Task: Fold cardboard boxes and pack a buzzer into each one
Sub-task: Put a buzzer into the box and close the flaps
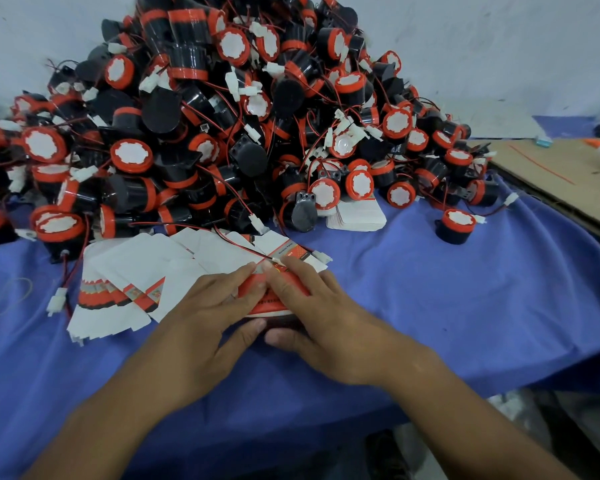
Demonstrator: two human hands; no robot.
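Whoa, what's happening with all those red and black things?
A person is packing buzzers. The left hand and right hand both hold one small orange box on the blue cloth, fingers on top, thumbs at the near side. More flat boxes lie fanned out to its left, and a big heap of buzzers sits behind. Whether a buzzer is inside the box does not show.

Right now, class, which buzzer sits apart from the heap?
The buzzer alone on the blue cloth, right of the heap, white face up; the rest lie piled together.
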